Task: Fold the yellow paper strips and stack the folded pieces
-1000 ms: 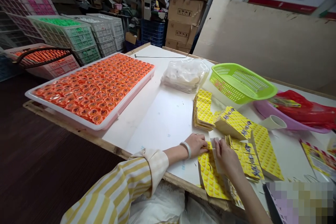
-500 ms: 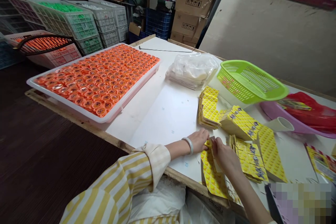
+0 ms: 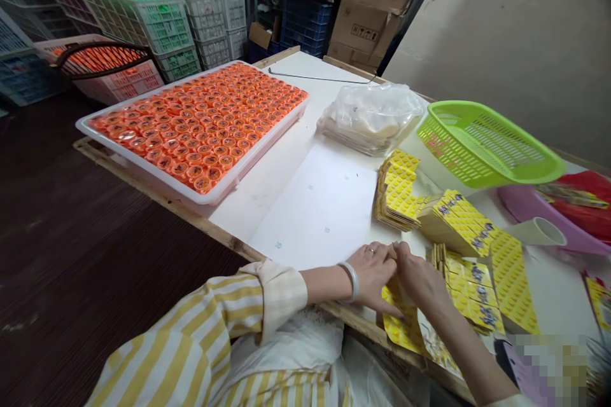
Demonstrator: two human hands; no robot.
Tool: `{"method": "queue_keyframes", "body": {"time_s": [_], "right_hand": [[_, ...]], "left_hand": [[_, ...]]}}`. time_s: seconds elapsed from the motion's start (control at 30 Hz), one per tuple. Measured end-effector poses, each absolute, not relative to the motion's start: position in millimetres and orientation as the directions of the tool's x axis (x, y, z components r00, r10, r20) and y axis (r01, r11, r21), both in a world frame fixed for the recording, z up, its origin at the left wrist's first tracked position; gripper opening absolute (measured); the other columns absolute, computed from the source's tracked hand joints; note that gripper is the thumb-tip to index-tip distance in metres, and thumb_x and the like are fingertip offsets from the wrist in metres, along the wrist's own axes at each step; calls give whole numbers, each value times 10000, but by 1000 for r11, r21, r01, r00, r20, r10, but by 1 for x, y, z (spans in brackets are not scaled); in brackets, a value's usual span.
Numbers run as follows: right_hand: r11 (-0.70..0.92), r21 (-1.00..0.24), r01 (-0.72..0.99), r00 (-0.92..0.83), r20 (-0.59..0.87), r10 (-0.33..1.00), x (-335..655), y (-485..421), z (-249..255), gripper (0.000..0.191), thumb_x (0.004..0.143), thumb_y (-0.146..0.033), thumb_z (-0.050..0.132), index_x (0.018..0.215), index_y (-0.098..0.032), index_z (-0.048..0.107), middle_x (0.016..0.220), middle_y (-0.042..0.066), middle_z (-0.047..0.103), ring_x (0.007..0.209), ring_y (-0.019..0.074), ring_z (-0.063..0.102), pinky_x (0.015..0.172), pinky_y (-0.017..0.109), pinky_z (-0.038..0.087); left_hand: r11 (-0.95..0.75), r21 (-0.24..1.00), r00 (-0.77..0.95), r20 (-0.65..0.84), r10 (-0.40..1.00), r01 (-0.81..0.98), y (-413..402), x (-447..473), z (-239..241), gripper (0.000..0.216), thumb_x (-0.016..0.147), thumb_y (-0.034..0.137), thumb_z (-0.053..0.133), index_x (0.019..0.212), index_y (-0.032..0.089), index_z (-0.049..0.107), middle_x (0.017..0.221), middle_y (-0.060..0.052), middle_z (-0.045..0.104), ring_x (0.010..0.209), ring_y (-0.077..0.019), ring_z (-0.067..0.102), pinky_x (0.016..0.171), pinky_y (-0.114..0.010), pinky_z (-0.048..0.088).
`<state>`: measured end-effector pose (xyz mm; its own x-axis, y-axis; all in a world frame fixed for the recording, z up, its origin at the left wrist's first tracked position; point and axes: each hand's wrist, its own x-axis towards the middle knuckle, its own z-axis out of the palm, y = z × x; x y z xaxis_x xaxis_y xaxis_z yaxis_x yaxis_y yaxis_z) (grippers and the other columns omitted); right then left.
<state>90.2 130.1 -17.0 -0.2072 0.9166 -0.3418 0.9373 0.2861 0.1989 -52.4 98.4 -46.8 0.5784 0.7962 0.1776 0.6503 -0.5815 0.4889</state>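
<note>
A yellow patterned card sheet [image 3: 403, 331] lies at the table's front edge, partly hidden under both hands. My left hand [image 3: 372, 276], with a pale bangle at its wrist, lies over the sheet's left side, thumb spread away from the fingers. My right hand [image 3: 422, 276] is closed, its fingers pinching the top of the sheet close to my left fingertips. Just right of it are cut yellow cards [image 3: 470, 292] in stacks. Beyond the hands stands another stack of yellow cards [image 3: 401, 187], beside a longer block of cards with dark handwriting [image 3: 461, 216].
A white tray [image 3: 217, 194] packed with orange-topped pieces covers the table's left. Behind the cards are a clear plastic bag [image 3: 372, 117], a green basket [image 3: 491, 140], a white cup [image 3: 537, 232] and a purple basin [image 3: 520, 203]. Filled crates [image 3: 138, 19] stand on the floor.
My left hand has gone from a pinch at the sheet's top to lying spread over it. The right hand stays at the top edge. The view has shifted slightly.
</note>
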Motion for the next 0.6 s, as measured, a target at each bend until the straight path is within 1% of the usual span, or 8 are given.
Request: {"method": "queue_keyframes", "body": {"time_s": [0.03, 0.07, 0.1, 0.2, 0.27, 0.4, 0.5, 0.6], "right_hand": [[296, 194, 935, -213, -359, 909, 91, 132, -16, 174, 928, -271, 311, 1041, -194, 419, 783, 107, 665, 683, 250, 648, 527, 276, 275], [303, 189, 934, -217, -373, 902, 91, 134, -15, 172, 927, -273, 312, 1036, -190, 417, 781, 108, 663, 684, 246, 646, 525, 273, 273], [311, 182, 933, -223, -387, 895, 92, 137, -15, 167, 927, -268, 310, 1028, -188, 416, 782, 108, 661, 686, 240, 645, 525, 271, 273], [345, 148, 927, -256, -421, 870, 96, 145, -15, 139, 922, -243, 318, 1001, -179, 413, 791, 102, 656, 699, 216, 639, 537, 261, 287], [365, 129, 922, -279, -434, 857, 99, 151, -16, 128, 918, -231, 323, 988, -173, 414, 775, 93, 651, 691, 205, 630, 547, 258, 294], [378, 125, 917, -294, -430, 854, 104, 155, -19, 138, 909, -228, 323, 980, -167, 425, 744, 94, 640, 663, 215, 620, 546, 268, 297], [358, 143, 923, -274, -413, 869, 103, 147, -21, 147, 896, -261, 350, 982, -174, 432, 719, 96, 636, 636, 239, 622, 535, 279, 308], [284, 161, 945, -216, -344, 914, 98, 134, -22, 277, 930, -320, 233, 1028, -152, 430, 692, 120, 629, 613, 276, 622, 538, 316, 342]], "left_hand": [[-598, 427, 577, 195, 793, 678, 92, -49, -49, 678, 641, 630, 636, 1039, 94, 524, 1190, -199, 466, 1156, -353, 399, 949, -453, 326], [-594, 382, 564, 201, 801, 708, 88, -45, -51, 721, 634, 659, 628, 1050, 77, 540, 1202, -211, 471, 1163, -360, 392, 955, -459, 308], [-589, 345, 552, 211, 807, 731, 87, -41, -53, 706, 650, 645, 630, 1055, 71, 559, 1214, -211, 475, 1160, -357, 396, 946, -453, 305], [-613, 289, 555, 261, 790, 735, 94, -34, -57, 418, 759, 481, 632, 979, 125, 651, 1180, -153, 528, 1094, -314, 452, 853, -397, 347], [-629, 291, 566, 276, 777, 721, 100, -33, -58, 241, 816, 374, 594, 898, 172, 696, 1103, -109, 577, 1045, -293, 480, 791, -374, 360], [-589, 348, 532, 251, 808, 730, 105, -33, -60, 198, 837, 330, 557, 839, 221, 722, 941, -70, 628, 979, -292, 500, 748, -383, 362], [-588, 368, 529, 258, 809, 720, 104, -33, -62, 200, 841, 330, 550, 841, 233, 724, 959, -59, 628, 983, -296, 494, 743, -389, 359], [-594, 371, 543, 242, 804, 714, 103, -34, -62, 203, 848, 323, 542, 847, 233, 724, 1012, -51, 625, 1005, -292, 482, 756, -399, 356]]}}
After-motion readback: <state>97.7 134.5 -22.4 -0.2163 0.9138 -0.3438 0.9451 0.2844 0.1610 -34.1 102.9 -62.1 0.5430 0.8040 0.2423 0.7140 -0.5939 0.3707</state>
